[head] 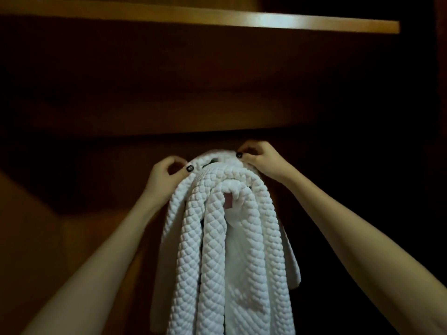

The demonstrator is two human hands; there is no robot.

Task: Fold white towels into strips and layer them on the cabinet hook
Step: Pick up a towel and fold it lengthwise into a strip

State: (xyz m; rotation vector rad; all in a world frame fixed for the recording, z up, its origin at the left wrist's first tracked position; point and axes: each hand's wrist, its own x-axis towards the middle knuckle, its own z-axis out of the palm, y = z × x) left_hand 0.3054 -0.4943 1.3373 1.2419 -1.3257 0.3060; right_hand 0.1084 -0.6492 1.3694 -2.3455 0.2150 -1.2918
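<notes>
Pinching the top fold of the white quilted towels [229, 238] from either side with left hand [169, 172] and right hand [258, 160], likely to settle the layered strips over a cabinet hook hidden beneath the cloth, low under the wooden shelf [193, 18].

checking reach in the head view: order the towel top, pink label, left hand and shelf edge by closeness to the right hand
1. towel top, pinched by the right hand itself
2. pink label, just below and to its left
3. left hand, pinching the opposite side
4. shelf edge, far above
</notes>
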